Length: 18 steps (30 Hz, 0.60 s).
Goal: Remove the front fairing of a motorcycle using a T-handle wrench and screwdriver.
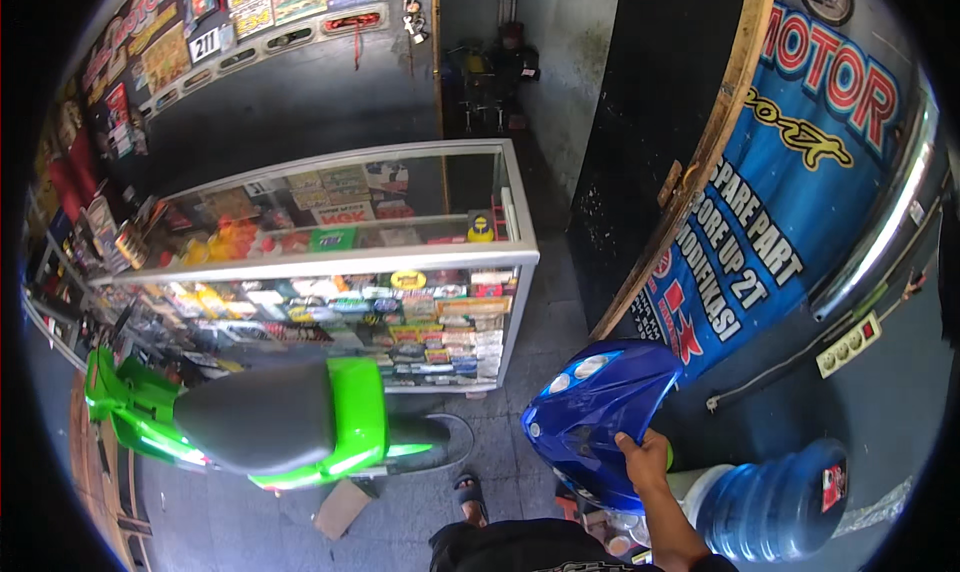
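Note:
My right hand (648, 464) grips the lower right edge of a glossy blue motorcycle front fairing (600, 412), with the thumb on top and the other fingers mostly out of sight. Two clear lamp lenses (578, 372) and a small round badge sit on the fairing's upper left side. It is tilted, its broad end pointing away from me, in front of my right side. My left hand does not show.
A bright green scooter body with a dark seat (262, 412) stands left. Behind it is a glass display case (400, 262) full of small packages. A dark door (640, 132) stands open. At right are a blue water jug (772, 502) and a power strip (847, 344).

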Each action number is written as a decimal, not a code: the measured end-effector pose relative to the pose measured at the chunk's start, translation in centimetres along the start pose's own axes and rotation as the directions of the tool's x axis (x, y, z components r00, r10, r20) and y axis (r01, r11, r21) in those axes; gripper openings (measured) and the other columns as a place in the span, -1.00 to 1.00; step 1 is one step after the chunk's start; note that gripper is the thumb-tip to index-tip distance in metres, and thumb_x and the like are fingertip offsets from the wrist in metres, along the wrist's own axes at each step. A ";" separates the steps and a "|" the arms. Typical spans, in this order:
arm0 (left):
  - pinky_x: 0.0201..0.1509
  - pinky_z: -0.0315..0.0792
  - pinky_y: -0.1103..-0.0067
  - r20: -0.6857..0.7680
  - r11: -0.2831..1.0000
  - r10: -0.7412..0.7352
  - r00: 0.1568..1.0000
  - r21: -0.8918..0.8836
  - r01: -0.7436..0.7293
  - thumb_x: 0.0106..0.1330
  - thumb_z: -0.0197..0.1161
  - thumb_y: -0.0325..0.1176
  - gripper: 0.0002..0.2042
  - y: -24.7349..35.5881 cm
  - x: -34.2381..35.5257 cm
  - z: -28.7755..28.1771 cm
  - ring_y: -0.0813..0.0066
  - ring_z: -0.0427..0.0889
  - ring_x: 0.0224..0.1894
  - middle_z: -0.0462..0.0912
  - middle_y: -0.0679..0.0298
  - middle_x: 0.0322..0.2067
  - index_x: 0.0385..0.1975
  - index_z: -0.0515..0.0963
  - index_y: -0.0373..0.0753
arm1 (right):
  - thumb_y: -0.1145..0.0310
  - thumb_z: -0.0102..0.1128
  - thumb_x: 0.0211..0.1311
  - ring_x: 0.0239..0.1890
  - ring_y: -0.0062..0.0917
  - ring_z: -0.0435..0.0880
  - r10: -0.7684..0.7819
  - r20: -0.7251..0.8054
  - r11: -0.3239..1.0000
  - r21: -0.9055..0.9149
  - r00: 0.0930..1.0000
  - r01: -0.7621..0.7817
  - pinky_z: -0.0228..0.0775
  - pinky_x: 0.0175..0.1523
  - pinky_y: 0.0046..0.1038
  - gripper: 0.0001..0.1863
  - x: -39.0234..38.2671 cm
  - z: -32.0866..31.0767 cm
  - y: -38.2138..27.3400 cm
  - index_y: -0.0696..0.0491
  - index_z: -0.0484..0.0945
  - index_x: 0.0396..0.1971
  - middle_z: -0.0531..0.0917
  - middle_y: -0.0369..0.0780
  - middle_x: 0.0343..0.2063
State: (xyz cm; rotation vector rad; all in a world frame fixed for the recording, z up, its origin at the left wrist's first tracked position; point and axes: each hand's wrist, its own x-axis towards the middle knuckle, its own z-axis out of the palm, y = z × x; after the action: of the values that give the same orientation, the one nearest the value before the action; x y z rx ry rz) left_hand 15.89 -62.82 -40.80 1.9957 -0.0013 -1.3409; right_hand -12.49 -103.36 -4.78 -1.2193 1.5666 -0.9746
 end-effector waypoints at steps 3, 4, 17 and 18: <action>-0.42 0.43 0.30 0.038 1.000 0.000 0.999 0.001 0.000 0.23 0.18 -0.05 -0.69 9.5 5.2 2.8 0.32 0.52 -0.54 0.50 0.18 -0.61 -0.52 0.55 -0.20 | 0.46 0.26 0.05 -0.44 -0.60 0.59 -0.127 -0.042 0.989 -0.083 0.991 0.124 0.42 -0.25 -0.46 -0.86 7.1 1.3 -1.9 0.17 0.66 -0.37 0.71 -0.24 -0.47; -0.42 0.43 0.31 0.043 1.000 0.009 0.999 0.012 -0.009 0.23 0.19 -0.04 -0.68 12.6 6.6 3.5 0.33 0.51 -0.55 0.51 0.19 -0.61 -0.52 0.55 -0.20 | 0.45 0.27 0.05 -0.44 -0.60 0.59 -0.118 -0.055 0.986 -0.129 0.991 0.110 0.42 -0.25 -0.45 -0.85 8.7 1.5 -2.1 0.18 0.66 -0.37 0.71 -0.22 -0.47; -0.53 0.40 0.42 0.007 0.996 -0.011 1.000 -0.093 0.012 0.22 0.23 0.02 -0.61 39.3 16.9 24.0 0.50 0.44 -0.67 0.54 0.23 -0.59 -0.49 0.52 -0.26 | 0.28 0.32 0.02 -0.28 -0.05 0.64 -0.037 0.073 0.933 -0.355 0.997 0.061 0.43 -0.15 -0.22 -0.73 47.4 3.7 -4.4 0.14 0.63 -0.31 0.66 0.05 -0.36; -0.51 0.41 0.42 0.049 0.988 -0.048 0.998 -0.147 0.054 0.24 0.22 -0.01 -0.62 40.4 17.1 26.4 0.47 0.47 -0.63 0.54 0.23 -0.59 -0.43 0.53 -0.28 | 0.24 0.31 0.05 -0.28 -0.07 0.65 -0.017 0.080 0.928 -0.369 0.997 0.045 0.43 -0.14 -0.22 -0.70 50.6 4.4 -5.7 0.16 0.63 -0.30 0.66 0.05 -0.35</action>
State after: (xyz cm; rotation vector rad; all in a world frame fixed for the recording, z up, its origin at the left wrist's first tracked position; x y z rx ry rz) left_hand 17.56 -113.88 -37.27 1.8512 0.1258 -1.3777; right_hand -12.44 -154.22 -9.79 -1.5254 1.7258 -0.6568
